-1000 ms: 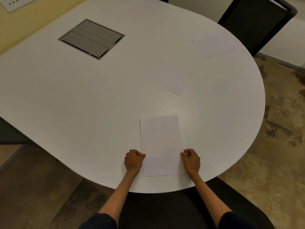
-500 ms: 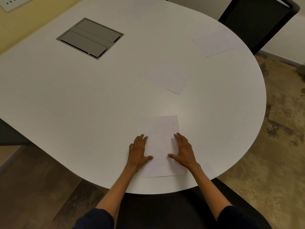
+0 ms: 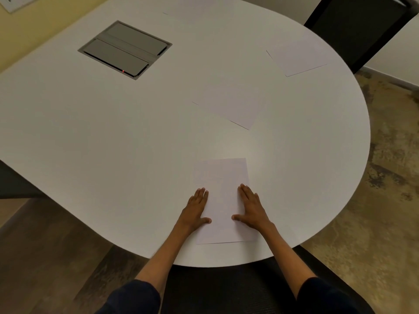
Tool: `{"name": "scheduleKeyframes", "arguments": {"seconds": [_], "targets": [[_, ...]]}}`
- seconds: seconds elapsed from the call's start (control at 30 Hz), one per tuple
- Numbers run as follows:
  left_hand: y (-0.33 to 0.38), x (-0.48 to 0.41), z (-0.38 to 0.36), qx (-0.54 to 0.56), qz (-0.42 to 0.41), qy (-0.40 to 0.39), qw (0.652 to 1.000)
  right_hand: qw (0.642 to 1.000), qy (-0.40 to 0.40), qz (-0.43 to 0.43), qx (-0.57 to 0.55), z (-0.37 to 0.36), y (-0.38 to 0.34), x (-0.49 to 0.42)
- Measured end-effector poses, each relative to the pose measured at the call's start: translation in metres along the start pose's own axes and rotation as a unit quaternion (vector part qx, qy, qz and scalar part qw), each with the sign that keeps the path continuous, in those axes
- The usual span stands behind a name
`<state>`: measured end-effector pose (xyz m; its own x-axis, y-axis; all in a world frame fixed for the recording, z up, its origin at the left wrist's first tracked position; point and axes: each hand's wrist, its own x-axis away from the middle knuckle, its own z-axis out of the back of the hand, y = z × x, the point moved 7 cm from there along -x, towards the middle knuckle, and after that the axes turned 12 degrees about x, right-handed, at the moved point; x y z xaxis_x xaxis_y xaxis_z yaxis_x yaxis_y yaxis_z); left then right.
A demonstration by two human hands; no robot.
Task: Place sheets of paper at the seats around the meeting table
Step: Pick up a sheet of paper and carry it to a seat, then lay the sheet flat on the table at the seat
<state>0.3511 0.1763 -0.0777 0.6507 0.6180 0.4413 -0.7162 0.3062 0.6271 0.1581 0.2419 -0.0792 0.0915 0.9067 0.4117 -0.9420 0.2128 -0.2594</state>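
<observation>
A white sheet of paper (image 3: pixel 221 196) lies flat near the front edge of the white meeting table (image 3: pixel 90 143), above a dark chair seat (image 3: pixel 217 288). My left hand (image 3: pixel 196 209) presses its left edge with straight fingers. My right hand (image 3: pixel 251 207) lies flat on its right edge, thumb pointing inward. A second sheet (image 3: pixel 235 105) lies at an angle in the middle of the table. A third sheet (image 3: pixel 297 57) lies at the far right rim, in front of a black chair (image 3: pixel 356 26).
A grey cable box (image 3: pixel 125 49) with a small red light is set into the tabletop at the far left. Another sheet's corner (image 3: pixel 181 7) shows at the top edge. A patterned floor (image 3: pixel 385 177) runs along the table's right side.
Both hands went from gripping the sheet's lower edges with curled fingers to lying flat with straight fingers on it. Since half a second ago they have barely moved.
</observation>
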Motion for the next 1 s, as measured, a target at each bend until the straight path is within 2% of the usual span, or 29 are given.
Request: {"name": "scheduleKeyframes", "arguments": {"seconds": [0.27, 0.57, 0.77, 1.0], "targets": [[0.006, 0.002, 0.003, -0.002, 0.010, 0.004, 1.000, 1.000, 0.011, -0.004, -0.012, 0.003, 0.000, 0.000], [0.027, 0.021, 0.028, 0.058, 0.011, 0.099, 0.993, 0.981, 0.137, -0.081, -0.113, 0.042, 0.000, 0.021], [0.079, 0.032, 0.062, 0.074, -0.049, 0.181, 0.980, 0.939, 0.276, -0.124, -0.165, 0.088, -0.012, 0.050], [0.132, 0.039, 0.079, 0.065, -0.122, 0.189, 0.972, 0.876, 0.404, -0.177, -0.194, 0.142, -0.002, 0.102]]}}
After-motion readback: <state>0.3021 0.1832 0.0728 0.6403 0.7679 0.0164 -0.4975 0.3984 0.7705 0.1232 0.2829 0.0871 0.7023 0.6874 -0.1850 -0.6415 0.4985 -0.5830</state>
